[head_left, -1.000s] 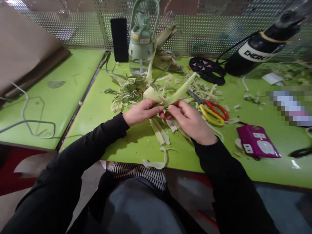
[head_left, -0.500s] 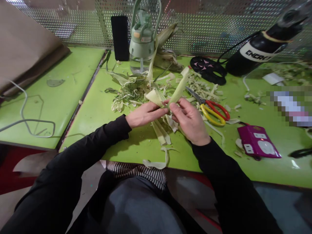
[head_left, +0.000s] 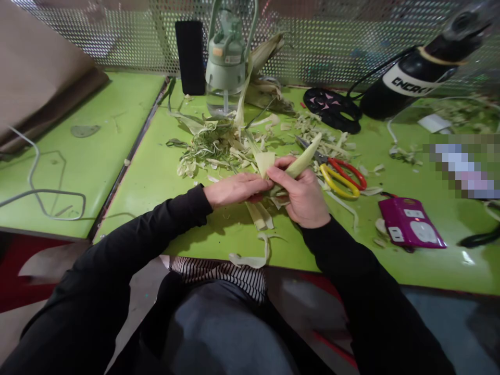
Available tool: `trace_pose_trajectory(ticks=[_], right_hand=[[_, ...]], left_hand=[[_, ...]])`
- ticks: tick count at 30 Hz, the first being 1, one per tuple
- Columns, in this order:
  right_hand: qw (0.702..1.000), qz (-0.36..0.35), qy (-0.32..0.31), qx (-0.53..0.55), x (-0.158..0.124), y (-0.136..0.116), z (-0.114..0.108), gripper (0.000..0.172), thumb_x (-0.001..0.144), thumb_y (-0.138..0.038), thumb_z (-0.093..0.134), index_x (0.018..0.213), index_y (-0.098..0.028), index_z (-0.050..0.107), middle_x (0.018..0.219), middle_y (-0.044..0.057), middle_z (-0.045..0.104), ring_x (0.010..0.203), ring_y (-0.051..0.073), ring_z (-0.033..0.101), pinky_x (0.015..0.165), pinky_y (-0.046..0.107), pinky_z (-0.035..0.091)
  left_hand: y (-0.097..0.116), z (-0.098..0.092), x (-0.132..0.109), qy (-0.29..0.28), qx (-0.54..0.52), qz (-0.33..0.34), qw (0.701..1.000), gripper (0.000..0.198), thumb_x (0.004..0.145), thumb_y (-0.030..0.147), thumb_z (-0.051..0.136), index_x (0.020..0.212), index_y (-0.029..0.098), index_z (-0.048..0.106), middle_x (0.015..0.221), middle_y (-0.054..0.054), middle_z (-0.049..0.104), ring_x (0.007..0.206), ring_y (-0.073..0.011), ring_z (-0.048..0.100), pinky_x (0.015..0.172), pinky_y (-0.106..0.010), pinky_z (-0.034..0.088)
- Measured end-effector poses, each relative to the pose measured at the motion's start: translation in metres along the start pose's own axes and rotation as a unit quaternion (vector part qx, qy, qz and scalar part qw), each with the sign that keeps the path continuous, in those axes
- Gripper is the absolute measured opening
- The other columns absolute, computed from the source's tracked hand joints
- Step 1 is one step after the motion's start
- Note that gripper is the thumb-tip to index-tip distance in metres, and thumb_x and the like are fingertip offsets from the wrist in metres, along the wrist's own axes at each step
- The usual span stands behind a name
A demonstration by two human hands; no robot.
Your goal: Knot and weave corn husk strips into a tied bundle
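Observation:
Between my two hands are pale green corn husk strips. My right hand (head_left: 308,200) is closed, thumb and fingers pinching a folded corn husk (head_left: 308,156) that points up and to the right. With fingers long and pressed together, my left hand (head_left: 239,188) meets the right one and grips the base of an upright corn husk piece (head_left: 265,163); its fingertips are partly hidden. Below the hands, cut husk strips (head_left: 258,216) lie on the table. Scissors (head_left: 344,177) with red and yellow handles rest just right of my right hand.
The green table (head_left: 136,208) carries a heap of shredded husk (head_left: 213,143). Behind stand a phone (head_left: 190,57), a water bottle (head_left: 225,73) and dry husks (head_left: 269,94). At right are a black bottle (head_left: 406,80), a black palette-shaped pad (head_left: 332,109) and a purple socket block (head_left: 412,223).
The husk in my right hand has tilted further right and lower. My right thumb has moved left, closer against the left fingers and the upright husk piece.

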State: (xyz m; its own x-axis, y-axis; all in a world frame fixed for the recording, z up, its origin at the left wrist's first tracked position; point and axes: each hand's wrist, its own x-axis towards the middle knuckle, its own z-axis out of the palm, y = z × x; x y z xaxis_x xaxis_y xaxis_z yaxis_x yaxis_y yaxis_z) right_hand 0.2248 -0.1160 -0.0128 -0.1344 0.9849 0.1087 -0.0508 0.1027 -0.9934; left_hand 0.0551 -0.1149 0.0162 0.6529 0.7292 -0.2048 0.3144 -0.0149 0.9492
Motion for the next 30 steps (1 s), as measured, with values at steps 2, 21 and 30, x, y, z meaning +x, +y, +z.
trace_pose_trajectory(ticks=[2,21,30], right_hand=[[1.0,0.008,0.004,-0.027,-0.002,0.0,0.002,0.019,0.077,-0.038,0.076,0.078,-0.023,0.065,0.067,-0.005,0.052,0.053,0.007,0.046,0.043,0.021,0.037],[0.915,-0.167,0.077,-0.36,0.002,-0.01,-0.008,0.04,0.094,-0.058,0.048,0.11,-0.023,0.056,0.105,0.011,0.06,0.095,0.025,0.061,0.077,0.04,0.05],[0.863,-0.201,-0.015,-0.463,-0.003,-0.005,0.0,0.018,0.089,-0.033,0.06,0.076,-0.02,0.061,0.078,0.004,0.055,0.074,0.02,0.053,0.066,0.035,0.043]], left_hand=[[0.002,0.001,0.0,-0.035,-0.026,-0.037,0.998,0.04,0.095,0.042,0.039,0.063,0.018,0.044,0.06,0.002,0.045,0.052,-0.0083,0.034,0.052,-0.025,0.03],[-0.013,-0.002,0.012,0.081,-0.435,-0.044,0.896,0.033,0.1,0.036,0.044,0.094,0.013,0.067,0.082,-0.007,0.071,0.071,-0.0096,0.063,0.073,-0.023,0.051],[-0.017,0.011,0.017,0.151,-0.442,0.031,0.884,0.017,0.091,0.014,0.057,0.105,0.014,0.065,0.1,-0.005,0.073,0.091,-0.0111,0.066,0.084,-0.023,0.05]])
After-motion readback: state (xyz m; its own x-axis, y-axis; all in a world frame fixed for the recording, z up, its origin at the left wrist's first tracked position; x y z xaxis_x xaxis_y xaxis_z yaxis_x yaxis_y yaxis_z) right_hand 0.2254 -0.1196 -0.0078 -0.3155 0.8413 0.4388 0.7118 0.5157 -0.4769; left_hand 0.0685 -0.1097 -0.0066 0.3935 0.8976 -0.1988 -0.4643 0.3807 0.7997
